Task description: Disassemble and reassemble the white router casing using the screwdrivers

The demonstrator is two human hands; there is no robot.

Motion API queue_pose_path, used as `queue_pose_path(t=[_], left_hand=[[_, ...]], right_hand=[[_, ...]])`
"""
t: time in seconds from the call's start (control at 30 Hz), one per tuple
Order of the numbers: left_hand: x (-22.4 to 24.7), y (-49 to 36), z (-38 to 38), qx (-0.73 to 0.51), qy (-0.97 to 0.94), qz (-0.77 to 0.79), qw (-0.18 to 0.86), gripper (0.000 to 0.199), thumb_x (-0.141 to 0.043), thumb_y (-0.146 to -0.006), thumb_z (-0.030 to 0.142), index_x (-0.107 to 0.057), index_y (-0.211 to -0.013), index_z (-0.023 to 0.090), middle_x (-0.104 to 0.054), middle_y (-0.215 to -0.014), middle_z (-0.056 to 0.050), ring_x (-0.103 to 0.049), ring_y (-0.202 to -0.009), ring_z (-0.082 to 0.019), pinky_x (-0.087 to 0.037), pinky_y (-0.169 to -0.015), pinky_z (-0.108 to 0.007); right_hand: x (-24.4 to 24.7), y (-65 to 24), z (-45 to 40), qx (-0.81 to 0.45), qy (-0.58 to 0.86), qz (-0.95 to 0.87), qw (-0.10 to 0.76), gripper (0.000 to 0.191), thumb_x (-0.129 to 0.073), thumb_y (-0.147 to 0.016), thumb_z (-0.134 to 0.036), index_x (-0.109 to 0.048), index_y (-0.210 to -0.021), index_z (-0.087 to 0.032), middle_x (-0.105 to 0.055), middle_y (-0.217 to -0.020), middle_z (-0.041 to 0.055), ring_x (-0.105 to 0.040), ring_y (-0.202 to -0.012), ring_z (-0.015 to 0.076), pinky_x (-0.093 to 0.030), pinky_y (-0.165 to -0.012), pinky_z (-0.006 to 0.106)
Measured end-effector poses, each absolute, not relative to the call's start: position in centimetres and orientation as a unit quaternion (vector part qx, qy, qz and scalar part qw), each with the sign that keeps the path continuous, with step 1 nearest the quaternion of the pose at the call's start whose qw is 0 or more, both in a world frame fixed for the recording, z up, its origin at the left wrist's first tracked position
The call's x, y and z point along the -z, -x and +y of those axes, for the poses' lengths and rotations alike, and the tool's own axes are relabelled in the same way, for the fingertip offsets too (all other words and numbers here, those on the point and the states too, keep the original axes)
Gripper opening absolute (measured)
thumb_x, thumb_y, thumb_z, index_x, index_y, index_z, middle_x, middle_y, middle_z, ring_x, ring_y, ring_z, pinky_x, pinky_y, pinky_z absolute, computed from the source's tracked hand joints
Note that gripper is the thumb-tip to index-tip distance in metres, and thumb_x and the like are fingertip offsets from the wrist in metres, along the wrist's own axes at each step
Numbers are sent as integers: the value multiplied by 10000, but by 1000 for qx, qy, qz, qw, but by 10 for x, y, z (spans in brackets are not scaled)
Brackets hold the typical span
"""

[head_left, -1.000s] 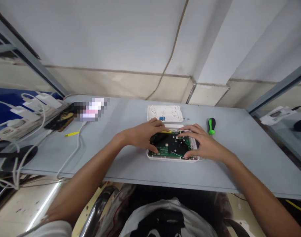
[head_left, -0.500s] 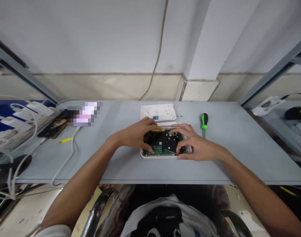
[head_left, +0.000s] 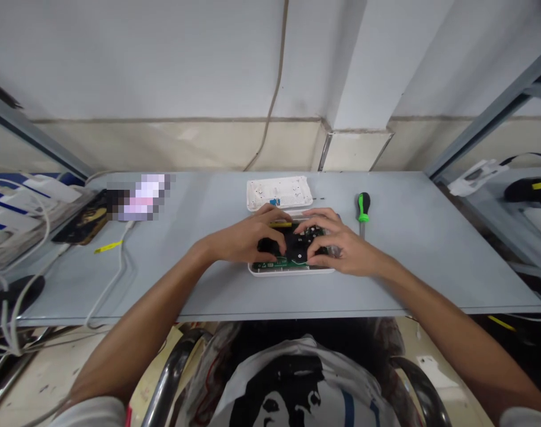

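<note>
In front of me lies an open white plastic casing (head_left: 292, 272) holding a green circuit board (head_left: 281, 263) with a black plate (head_left: 297, 246) on it. My left hand (head_left: 255, 237) curls over the left part of the board, thumb at the near side and fingers across the far side. From the right, my right hand (head_left: 341, 243) bends its fingers and thumb around the board's right part. My hands cover both ends of the board. Past the casing rests a white perforated cover (head_left: 279, 191) with a small blue piece (head_left: 274, 202) at its near edge.
A green and black screwdriver (head_left: 363, 207) lies to the right, and tiny dark pieces like screws (head_left: 319, 198) lie beside the cover. At left are a lit phone (head_left: 143, 196), a dark phone (head_left: 83, 222), white cables (head_left: 114, 279) and plugged-in chargers (head_left: 52, 193).
My left fingers have moved right and inward over the board. My right hand's fingers have shifted slightly left over the black plate. The whole view has shifted a little.
</note>
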State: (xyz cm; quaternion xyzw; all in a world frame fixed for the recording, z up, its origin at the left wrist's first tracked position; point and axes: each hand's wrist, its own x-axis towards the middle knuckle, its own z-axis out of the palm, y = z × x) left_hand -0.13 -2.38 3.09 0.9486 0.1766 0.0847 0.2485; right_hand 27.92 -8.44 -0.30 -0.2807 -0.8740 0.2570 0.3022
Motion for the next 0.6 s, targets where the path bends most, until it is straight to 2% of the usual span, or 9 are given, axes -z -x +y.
queue_pose_path(t=[0.1, 0.17, 0.2, 0.27, 0.37, 0.47, 0.53, 0.6], left_hand=[[-32, -1, -26, -82, -946, 185, 252, 98, -776, -859, 227, -824, -916, 292, -542, -1445, -74, -407, -1390, -342, -408, -1174, -559], [-33, -2, -28, -88, -944, 189, 255, 98, -780, -849, 230, -831, -892, 302, -551, -1445, -69, -404, -1392, -353, -398, -1181, -576], [-33, -3, -28, -91, -943, 189, 260, 92, -783, -845, 236, -832, -881, 304, -556, -1442, -68, -406, -1391, -356, -394, -1183, -582], [-33, -4, -29, -91, -940, 183, 274, 62, -793, -845, 262, -831, -867, 305, -565, -1440, -66, -413, -1387, -356, -392, -1187, -582], [-34, -3, -27, -93, -938, 178, 283, 32, -793, -864, 302, -823, -866, 293, -570, -1448, -63, -411, -1394, -345, -388, -1195, -565], [-34, -1, -24, -97, -940, 185, 271, 62, -771, -887, 303, -813, -848, 278, -566, -1458, -66, -389, -1413, -345, -368, -1208, -571], [-34, 0, -23, -92, -942, 191, 261, 67, -761, -890, 298, -813, -852, 280, -562, -1462, -66, -373, -1421, -351, -367, -1203, -578], [-33, 0, -21, -90, -945, 193, 249, 65, -755, -887, 286, -814, -859, 282, -566, -1452, -67, -363, -1425, -354, -372, -1195, -578]], right_hand=[[3, -270, -88, -230, 246, -871, 356, 129, -707, -989, -317, -725, -886, -241, -704, -1169, 78, -506, -1321, 280, -448, -1118, 528], [4, -266, -90, -235, 233, -858, 393, 135, -670, -1013, -307, -695, -899, -238, -706, -970, 54, -617, -1067, 234, -523, -976, 454], [5, -265, -90, -243, 239, -848, 406, 140, -648, -1027, -305, -682, -909, -237, -691, -897, 38, -629, -933, 207, -539, -888, 412], [7, -265, -91, -254, 267, -831, 417, 146, -614, -1044, -309, -667, -930, -234, -667, -829, 16, -597, -761, 165, -520, -742, 346], [6, -271, -90, -256, 300, -820, 415, 139, -649, -1022, -330, -672, -931, -227, -615, -754, -14, -537, -647, 124, -452, -616, 285], [2, -283, -88, -278, 313, -807, 417, 120, -725, -969, -304, -670, -905, -220, -442, -581, -89, -380, -497, 74, -353, -518, 248], [-3, -293, -86, -331, 321, -788, 409, 104, -754, -946, -284, -675, -935, -219, -376, -546, -112, -323, -473, 64, -317, -493, 237], [-8, -303, -84, -409, 313, -765, 386, 143, -786, -919, -279, -691, -1009, -220, -426, -571, -102, -363, -501, 69, -337, -501, 229]])
